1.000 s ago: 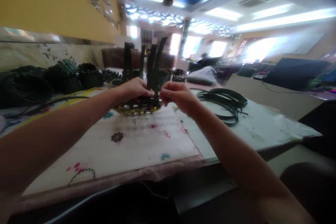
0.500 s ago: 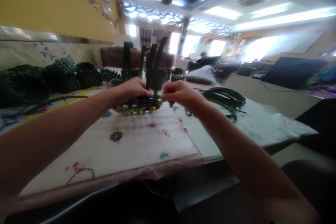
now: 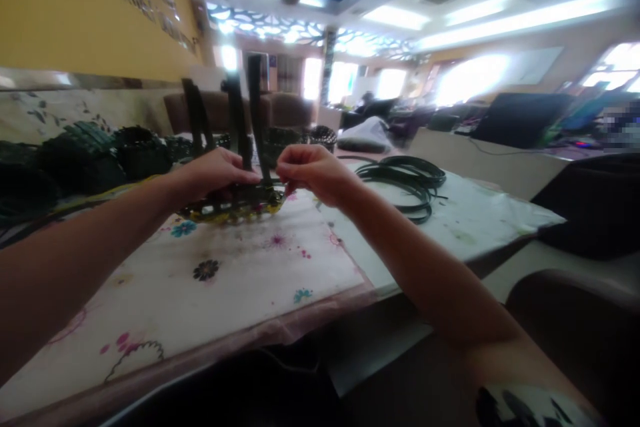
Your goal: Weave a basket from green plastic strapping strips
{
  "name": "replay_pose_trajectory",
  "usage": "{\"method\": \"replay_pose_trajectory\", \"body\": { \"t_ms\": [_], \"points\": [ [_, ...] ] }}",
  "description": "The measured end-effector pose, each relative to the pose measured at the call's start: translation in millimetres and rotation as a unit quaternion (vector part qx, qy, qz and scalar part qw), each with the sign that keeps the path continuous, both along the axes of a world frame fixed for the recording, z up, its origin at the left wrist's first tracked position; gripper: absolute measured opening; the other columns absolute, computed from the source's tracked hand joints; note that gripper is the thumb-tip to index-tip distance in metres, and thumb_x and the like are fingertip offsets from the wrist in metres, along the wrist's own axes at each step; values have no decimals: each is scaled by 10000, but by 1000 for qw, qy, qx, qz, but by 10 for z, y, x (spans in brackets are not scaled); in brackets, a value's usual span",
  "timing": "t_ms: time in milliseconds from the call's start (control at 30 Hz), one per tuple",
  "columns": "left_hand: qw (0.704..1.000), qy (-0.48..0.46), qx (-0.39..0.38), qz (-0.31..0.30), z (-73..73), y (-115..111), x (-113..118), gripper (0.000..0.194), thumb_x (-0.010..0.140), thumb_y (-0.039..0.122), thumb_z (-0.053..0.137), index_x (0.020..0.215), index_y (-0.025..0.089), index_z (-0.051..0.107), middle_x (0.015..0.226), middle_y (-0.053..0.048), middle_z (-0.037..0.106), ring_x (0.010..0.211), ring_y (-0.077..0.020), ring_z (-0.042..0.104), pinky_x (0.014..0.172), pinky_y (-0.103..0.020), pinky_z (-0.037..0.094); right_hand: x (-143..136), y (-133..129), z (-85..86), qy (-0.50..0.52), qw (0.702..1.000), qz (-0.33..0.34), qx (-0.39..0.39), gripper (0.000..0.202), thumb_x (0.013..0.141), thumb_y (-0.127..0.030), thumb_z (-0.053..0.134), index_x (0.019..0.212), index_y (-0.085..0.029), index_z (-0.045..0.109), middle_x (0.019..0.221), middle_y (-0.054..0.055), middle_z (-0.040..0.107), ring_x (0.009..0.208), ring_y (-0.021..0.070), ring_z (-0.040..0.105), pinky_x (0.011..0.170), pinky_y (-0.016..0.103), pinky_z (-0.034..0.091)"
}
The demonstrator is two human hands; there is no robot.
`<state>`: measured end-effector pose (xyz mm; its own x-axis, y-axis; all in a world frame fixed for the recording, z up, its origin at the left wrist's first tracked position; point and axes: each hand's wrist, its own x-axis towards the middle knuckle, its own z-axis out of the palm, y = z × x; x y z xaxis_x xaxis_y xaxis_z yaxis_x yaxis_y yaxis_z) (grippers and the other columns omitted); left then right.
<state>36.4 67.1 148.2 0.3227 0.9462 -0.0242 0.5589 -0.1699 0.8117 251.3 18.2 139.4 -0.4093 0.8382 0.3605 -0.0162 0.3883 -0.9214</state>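
A partly woven basket (image 3: 225,205), dark green with yellow along its lower edge, rests on the flowered tablecloth (image 3: 240,287). Several dark strips (image 3: 256,113) stand up from it. My left hand (image 3: 217,170) is closed on the basket's rim at the foot of the strips, its thumb pointing right. At the right end of the basket, my right hand (image 3: 313,172) pinches with thumb and forefinger beside the rightmost upright strip. What lies in that pinch is too small and blurred to make out.
Coils of dark green strip (image 3: 400,180) lie on the table to the right. Woven dark baskets (image 3: 140,150) line the back left. A whitish bag (image 3: 365,133) sits farther back. A dark chair (image 3: 575,307) stands at the lower right.
The view has swung right, so the basket and both hands appear farther left. The upright strips have shifted and lean differently. Both hands remain at the basket.
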Motion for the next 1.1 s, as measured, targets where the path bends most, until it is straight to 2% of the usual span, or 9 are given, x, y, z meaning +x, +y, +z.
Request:
{"method": "replay_pose_trajectory", "body": {
  "t_ms": [167,267,467,633,833,1100],
  "points": [
    [1000,-12,-6,20,39,-86,-37,270,636,375,828,837,203,776,675,-26,684,505,-105,531,444,-209,393,12,-20,3,-31,999,17,-2,128,876,-230,633,777,-160,592,701,-31,618,494,37,430,480,161,457],
    [1000,-12,-3,8,15,-94,-51,282,640,378,833,857,207,779,689,-23,691,508,-101,533,435,-202,396,12,-49,-4,-55,998,16,-15,191,870,-269,654,732,-155,588,656,-35,590,474,38,425,473,173,464],
    [1000,-2,5,-8,-63,-45,-84,294,669,409,823,852,185,773,689,-33,684,497,-93,524,425,-200,400,-17,-116,12,-68,997,-10,-18,181,806,-113,622,643,-157,558,546,-71,484,474,51,447,485,188,491],
    [1000,-10,0,-8,-87,-37,-88,294,678,410,813,873,193,776,731,-46,705,517,-109,553,431,-209,396,-22,-152,56,-153,986,-67,-17,236,748,-51,586,567,-168,490,526,-68,454,466,57,455,433,181,445],
    [999,-3,-6,-35,-132,-55,-10,253,698,391,804,857,197,779,675,-33,689,475,-92,519,411,-203,362,-124,-212,58,-342,929,-130,55,201,708,-66,589,559,-169,502,478,-43,466,435,82,472,407,200,369],
    [999,-12,13,-36,-136,-80,41,211,693,343,801,819,175,777,666,-31,675,492,-89,517,425,-198,363,-229,-251,57,-464,852,-203,132,151,693,-103,579,556,-153,541,516,-9,496,512,81,423,501,247,283]
  ]
}}
